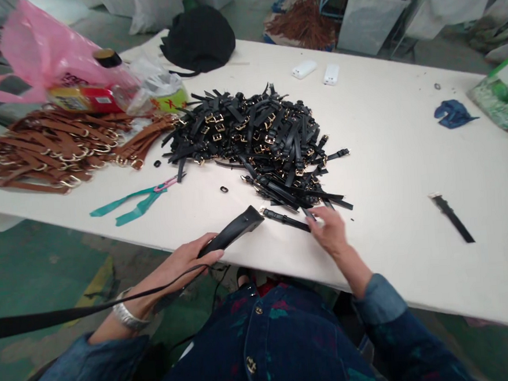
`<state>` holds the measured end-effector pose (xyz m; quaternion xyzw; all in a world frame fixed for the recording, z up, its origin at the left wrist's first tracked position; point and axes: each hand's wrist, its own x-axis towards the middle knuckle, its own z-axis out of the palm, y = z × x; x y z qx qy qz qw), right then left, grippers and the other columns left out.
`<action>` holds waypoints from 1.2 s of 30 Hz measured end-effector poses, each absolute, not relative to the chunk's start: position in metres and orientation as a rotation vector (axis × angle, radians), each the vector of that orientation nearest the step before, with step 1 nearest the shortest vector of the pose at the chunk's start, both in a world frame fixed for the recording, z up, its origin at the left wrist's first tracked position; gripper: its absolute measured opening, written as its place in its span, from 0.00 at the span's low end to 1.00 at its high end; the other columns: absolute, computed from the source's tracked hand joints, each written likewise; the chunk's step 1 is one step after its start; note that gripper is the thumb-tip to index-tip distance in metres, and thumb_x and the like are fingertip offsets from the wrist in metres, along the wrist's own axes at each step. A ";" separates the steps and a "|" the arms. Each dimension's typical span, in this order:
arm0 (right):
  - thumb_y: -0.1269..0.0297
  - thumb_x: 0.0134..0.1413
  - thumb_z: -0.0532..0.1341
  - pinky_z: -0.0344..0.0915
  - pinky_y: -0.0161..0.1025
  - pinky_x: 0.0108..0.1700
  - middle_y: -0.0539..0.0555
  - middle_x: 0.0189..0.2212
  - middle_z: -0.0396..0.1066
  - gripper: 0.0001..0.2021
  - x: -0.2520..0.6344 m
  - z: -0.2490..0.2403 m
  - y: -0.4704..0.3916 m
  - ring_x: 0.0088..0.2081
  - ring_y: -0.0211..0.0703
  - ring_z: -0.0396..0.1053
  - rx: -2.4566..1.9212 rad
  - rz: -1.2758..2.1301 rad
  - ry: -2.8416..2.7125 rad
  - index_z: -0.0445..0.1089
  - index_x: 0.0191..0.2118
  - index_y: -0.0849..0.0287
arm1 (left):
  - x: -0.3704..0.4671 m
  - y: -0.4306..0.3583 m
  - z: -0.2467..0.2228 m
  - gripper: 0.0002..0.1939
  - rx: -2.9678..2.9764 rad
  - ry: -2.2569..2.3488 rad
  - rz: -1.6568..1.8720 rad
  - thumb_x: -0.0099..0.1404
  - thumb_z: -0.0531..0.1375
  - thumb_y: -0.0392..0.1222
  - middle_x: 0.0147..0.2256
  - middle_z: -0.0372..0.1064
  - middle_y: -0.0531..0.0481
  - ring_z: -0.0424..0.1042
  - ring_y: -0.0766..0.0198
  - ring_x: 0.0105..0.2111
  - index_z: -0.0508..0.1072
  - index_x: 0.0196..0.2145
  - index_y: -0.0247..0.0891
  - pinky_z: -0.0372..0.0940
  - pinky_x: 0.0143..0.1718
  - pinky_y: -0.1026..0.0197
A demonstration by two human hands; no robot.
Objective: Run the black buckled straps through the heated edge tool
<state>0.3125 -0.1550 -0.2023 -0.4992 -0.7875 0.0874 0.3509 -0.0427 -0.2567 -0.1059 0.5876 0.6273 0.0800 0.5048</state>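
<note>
- A person's left hand (197, 253) is closed around a broad black piece (233, 232), its kind unclear, over the near edge of a white table (379, 118).
- The right hand (330, 231), well apart from the left, has its fingers bent at one end of a short black buckled strap (286, 219) on the table; whether they grip it, I cannot tell.
- Just beyond both hands, a heap of black straps (253, 126) with gold-coloured buckles crowds the table, loose ends reaching close to the right hand.
- A long black band (71, 316) crosses the left wrist.
- Left of the heap lie pink snips (139, 201) with teal-wrapped handles and a pile of brown straps (51, 146).
- Farther back sit a black cap (202, 40) and two small white objects (304, 69).
- To the right lie a single black strap (452, 218) and crumpled blue material (453, 114).
- Containers: a pink plastic bag (30, 43) beside a dark-capped bottle (86, 100) with a red-and-yellow label; a green-and-white bag (503, 92) at the right edge, contents hidden.
</note>
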 end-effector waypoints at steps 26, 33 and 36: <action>0.72 0.47 0.60 0.65 0.49 0.53 0.60 0.46 0.67 0.10 0.264 -0.253 -0.190 0.49 0.50 0.66 -1.255 0.776 -1.961 0.70 0.38 0.57 | 0.011 -0.211 -0.106 0.27 1.770 1.291 0.076 0.69 0.48 0.57 0.55 0.67 0.52 0.69 0.56 0.49 0.57 0.63 0.50 0.61 0.49 0.60; 0.70 0.47 0.61 0.64 0.50 0.54 0.61 0.47 0.68 0.07 0.263 -0.249 -0.191 0.50 0.51 0.66 -1.269 0.782 -1.961 0.70 0.36 0.58 | -0.005 -0.221 -0.102 0.29 1.688 1.386 0.041 0.67 0.48 0.61 0.48 0.73 0.53 0.73 0.54 0.44 0.59 0.61 0.49 0.63 0.45 0.59; 0.70 0.47 0.61 0.65 0.49 0.54 0.60 0.47 0.68 0.07 0.263 -0.249 -0.190 0.50 0.50 0.67 -1.270 0.797 -1.961 0.71 0.35 0.57 | -0.010 -0.226 -0.103 0.28 1.694 1.389 0.003 0.66 0.49 0.61 0.50 0.72 0.54 0.72 0.54 0.46 0.59 0.61 0.51 0.63 0.46 0.59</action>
